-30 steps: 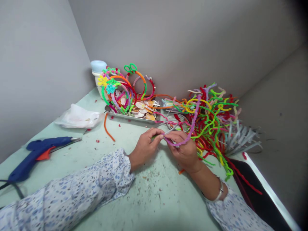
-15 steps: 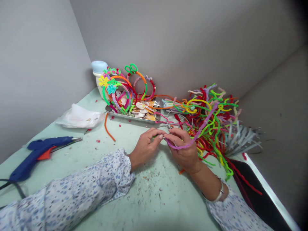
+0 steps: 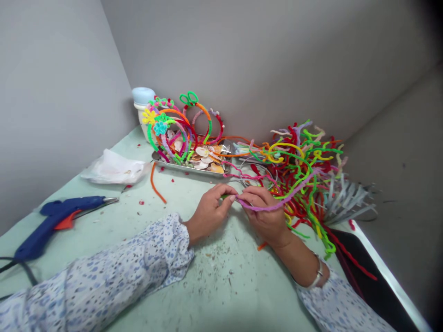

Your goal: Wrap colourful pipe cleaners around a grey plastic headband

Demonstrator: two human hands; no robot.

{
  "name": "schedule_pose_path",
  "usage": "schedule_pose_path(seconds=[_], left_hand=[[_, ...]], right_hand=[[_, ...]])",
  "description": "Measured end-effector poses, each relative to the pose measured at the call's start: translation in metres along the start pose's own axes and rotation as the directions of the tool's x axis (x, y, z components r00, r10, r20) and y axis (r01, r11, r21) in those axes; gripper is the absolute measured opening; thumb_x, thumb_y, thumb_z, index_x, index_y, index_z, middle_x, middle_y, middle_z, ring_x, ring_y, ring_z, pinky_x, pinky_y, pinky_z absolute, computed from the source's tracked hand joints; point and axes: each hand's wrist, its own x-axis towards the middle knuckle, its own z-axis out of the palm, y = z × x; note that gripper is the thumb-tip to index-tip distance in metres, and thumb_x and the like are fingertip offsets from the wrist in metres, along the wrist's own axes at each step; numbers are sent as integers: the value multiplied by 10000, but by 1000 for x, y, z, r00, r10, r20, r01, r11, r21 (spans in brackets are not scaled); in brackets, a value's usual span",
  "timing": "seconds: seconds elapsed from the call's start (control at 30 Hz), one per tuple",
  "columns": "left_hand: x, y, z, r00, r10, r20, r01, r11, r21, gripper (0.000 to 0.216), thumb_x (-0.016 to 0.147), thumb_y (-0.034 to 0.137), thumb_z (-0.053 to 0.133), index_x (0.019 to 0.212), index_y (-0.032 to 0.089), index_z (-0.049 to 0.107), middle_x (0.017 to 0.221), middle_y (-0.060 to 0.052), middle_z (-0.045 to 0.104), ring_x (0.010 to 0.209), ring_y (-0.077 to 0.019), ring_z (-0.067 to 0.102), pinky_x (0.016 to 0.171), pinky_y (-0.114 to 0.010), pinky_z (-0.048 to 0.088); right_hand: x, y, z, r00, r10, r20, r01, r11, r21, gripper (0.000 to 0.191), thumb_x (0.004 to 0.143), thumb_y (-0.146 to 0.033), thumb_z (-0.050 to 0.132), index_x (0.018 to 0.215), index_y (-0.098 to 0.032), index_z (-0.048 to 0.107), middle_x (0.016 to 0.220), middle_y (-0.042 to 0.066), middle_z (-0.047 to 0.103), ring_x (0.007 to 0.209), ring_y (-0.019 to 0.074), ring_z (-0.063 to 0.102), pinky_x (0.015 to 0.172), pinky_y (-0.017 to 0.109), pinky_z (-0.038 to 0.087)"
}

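Observation:
A purple pipe cleaner runs from between my fingertips across the back of my right hand, its loose end curving up to the right. My left hand pinches its near end between thumb and forefinger. A bit of green shows under the left fingers, too covered to make out fully. My right hand is closed beside it with bent fingers on the same pipe cleaner. Both hands are just above the table, fingertips almost meeting. Behind them lies a coil of thin wire.
Colourful headbands rest on a metal tray of shells, beside a blue-lidded container. On the left lie a blue glue gun and a plastic bag. A pipe-cleaner heap spreads right. One orange pipe cleaner lies before the tray.
The purple pipe cleaner's loose end has swung down and to the right, and its stretch across the right hand lies slightly higher. My hands have barely shifted.

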Motion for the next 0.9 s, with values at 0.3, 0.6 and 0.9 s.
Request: schedule_pose_path(seconds=[0.3,0.6,0.9], left_hand=[[0,-1,1,998,52,-22,-49,991,128,129,883,201,480,897,190,608,877,-29,626,883,-180,561,851,-330,408],[0,-2,2,998,56,-12,-53,985,164,126,886,198,480,901,188,605,887,-34,609,895,-182,548,858,-340,409],[-2,-1,1,999,36,-12,-33,983,182,117,882,195,466,930,187,573,926,-45,578,910,-187,531,848,-339,416]], right_hand=[[0,1,0,1000,10,24,-10,1000,-26,167,891,-205,530,1011,-223,644,957,64,651,884,186,641,802,332,545],[0,1,1,999,19,30,-19,1000,-19,157,873,-182,550,1001,-215,635,936,67,654,871,186,645,782,328,546],[1,0,1,998,48,38,-48,999,-2,131,874,-213,549,969,-213,640,904,61,660,837,187,649,750,320,541]])
